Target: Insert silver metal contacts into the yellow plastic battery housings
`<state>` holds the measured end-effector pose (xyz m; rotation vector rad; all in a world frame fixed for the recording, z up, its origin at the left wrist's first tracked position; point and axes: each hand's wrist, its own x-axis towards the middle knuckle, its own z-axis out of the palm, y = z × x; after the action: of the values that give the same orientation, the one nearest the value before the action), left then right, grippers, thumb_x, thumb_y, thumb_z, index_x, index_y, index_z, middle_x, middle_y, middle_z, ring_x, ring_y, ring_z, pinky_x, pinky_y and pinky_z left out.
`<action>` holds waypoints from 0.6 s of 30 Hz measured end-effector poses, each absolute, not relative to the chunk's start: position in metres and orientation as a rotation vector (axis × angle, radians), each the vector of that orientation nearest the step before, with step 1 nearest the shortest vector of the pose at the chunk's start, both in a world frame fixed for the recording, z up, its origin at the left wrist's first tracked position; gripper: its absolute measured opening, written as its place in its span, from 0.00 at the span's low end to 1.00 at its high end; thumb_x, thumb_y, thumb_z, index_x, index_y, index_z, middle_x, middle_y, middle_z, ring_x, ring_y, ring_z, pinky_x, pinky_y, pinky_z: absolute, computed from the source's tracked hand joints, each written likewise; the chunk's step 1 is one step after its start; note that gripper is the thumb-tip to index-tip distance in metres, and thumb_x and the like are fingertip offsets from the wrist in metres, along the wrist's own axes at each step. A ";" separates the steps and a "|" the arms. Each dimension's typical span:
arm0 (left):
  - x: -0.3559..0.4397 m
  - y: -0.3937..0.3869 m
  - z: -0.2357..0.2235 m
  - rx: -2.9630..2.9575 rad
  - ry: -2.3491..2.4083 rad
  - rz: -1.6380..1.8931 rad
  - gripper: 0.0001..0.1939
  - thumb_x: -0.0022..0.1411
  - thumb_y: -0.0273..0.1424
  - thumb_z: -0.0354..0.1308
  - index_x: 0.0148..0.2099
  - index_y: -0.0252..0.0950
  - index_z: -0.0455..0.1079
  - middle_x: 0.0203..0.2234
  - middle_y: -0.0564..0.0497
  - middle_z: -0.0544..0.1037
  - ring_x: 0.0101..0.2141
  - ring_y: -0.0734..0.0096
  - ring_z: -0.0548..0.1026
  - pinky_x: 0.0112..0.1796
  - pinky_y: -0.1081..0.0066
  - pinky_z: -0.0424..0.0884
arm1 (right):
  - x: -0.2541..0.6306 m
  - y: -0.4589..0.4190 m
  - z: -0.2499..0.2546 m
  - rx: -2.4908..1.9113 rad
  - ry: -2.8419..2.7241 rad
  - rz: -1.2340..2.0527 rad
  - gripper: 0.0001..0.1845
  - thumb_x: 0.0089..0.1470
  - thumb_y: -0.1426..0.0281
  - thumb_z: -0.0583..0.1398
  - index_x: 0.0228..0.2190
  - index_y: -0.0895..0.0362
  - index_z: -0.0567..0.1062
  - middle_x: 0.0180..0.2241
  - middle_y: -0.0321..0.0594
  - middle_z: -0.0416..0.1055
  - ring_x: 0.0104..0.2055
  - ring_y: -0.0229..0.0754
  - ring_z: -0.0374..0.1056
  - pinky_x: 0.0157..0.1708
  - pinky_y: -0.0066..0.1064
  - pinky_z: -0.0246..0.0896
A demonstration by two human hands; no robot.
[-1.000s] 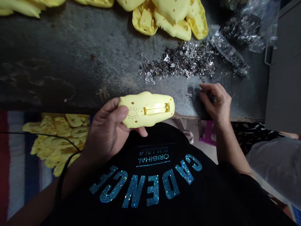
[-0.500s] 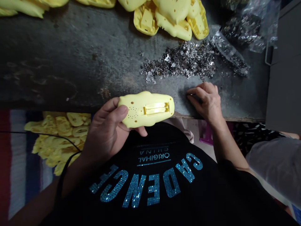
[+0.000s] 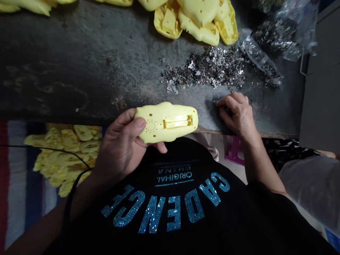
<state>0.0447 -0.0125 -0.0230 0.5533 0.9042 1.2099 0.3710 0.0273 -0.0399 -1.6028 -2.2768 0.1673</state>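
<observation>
My left hand (image 3: 123, 140) grips a yellow plastic shell (image 3: 156, 131) by its left end, thumb on top and fingers underneath. The shell's outer side faces up, showing a battery compartment (image 3: 177, 123), a cluster of small speaker holes and a few screw holes. To the right, my right hand (image 3: 237, 112) rests at the table's near edge with its fingers curled and their tips pressed together. Whatever its fingertips may hold is too small or hidden to make out. Just beyond that hand lies a heap of small shiny metal clips (image 3: 209, 67).
More yellow shells (image 3: 198, 17) are piled at the back of the dark table (image 3: 87, 60). Clear plastic bags of metal pieces (image 3: 261, 60) lie at the back right. Below left sits a large pile of yellow shells (image 3: 69, 152). A grey panel (image 3: 320, 102) stands at the right.
My right hand has shifted slightly right, and its fingers are curled in tighter. My left hand and the yellow shell have hardly moved; the view has shifted a little.
</observation>
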 end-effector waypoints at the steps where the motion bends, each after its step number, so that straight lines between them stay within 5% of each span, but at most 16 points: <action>1: 0.044 -0.013 -0.023 0.547 0.913 1.208 0.06 0.64 0.33 0.76 0.39 0.38 0.84 0.46 0.47 0.90 0.35 0.53 0.89 0.15 0.67 0.81 | 0.371 0.028 -0.042 -1.601 -2.281 0.153 0.09 0.68 0.71 0.60 0.43 0.49 0.81 0.42 0.44 0.81 0.47 0.54 0.75 0.50 0.49 0.70; 18: 0.049 -0.013 -0.021 0.504 0.964 1.192 0.06 0.63 0.32 0.75 0.39 0.38 0.82 0.48 0.49 0.90 0.35 0.54 0.88 0.15 0.68 0.82 | 0.383 0.004 -0.044 -1.613 -1.908 0.262 0.07 0.67 0.65 0.67 0.46 0.48 0.84 0.38 0.38 0.82 0.44 0.49 0.77 0.47 0.44 0.72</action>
<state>0.0491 -0.0129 -0.0213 0.5044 0.9641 1.1920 0.3828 0.0044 -0.0441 -1.6126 -1.9078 0.2621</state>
